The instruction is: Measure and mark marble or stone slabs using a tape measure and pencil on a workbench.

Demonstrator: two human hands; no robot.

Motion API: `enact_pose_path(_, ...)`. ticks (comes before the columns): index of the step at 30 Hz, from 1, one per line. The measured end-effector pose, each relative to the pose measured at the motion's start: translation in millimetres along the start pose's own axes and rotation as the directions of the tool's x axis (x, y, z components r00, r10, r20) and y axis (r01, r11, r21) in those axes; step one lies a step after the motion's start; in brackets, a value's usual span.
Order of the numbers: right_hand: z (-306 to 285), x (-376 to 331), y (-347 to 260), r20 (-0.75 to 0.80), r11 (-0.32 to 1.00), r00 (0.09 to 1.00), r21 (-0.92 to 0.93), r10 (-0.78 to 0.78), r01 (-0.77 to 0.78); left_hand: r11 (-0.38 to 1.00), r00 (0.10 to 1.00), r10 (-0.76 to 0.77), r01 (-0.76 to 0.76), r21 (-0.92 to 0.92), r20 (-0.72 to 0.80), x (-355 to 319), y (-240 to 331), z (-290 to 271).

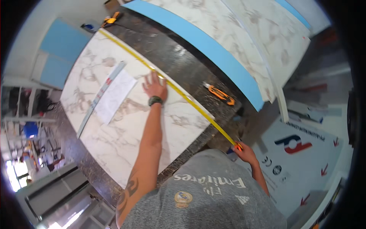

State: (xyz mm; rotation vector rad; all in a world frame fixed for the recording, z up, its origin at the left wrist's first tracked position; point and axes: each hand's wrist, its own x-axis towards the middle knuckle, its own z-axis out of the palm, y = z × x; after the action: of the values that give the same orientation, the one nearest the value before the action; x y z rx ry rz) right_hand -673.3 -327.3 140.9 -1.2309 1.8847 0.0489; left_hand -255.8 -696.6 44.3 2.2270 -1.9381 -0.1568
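A white marble-patterned panel (118, 145) lies on the dark worktable. Along its far right edge stretches the yellow blade of a tape measure (190, 102), which runs past the panel's near corner. My left hand (155, 89) rests flat on the panel with its fingers spread, the fingertips touching the blade. A dark watch is on that wrist. At the blade's near end, beyond the panel, my right hand (246, 153) grips the orange and black tape measure case. A grey metal straightedge (95, 104) lies across the panel, beside a white sheet of paper (116, 95).
An orange utility knife (219, 94) lies on the dark tabletop (167, 42) right of the panel. Yellow tool (111, 19) at the far end. Marble-patterned sheets with a blue strip (213, 45) stand beyond. A printed pale board (293, 171) is at right.
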Motion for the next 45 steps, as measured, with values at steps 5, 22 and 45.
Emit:
enact_pose_path(5,2.0,2.9,10.3,0.027,0.998,0.999,0.055,-0.03,0.028,0.999,1.0,-0.003,0.003,-0.037,-0.006,-2.1,-1.8,-2.6)
enact_pose_path(22,-8.3,0.7,-5.5,0.046,0.999,0.999,0.055,-0.006,0.004,1.0,0.998,0.02,-0.019,-0.02,0.062,-2.8,-1.3,-11.3)
enact_pose_path(45,-4.5,-1.2,8.5,0.018,0.998,1.0,0.061,-0.003,0.002,0.997,0.999,0.028,-0.031,0.069,0.043,-1.0,0.2,-6.1)
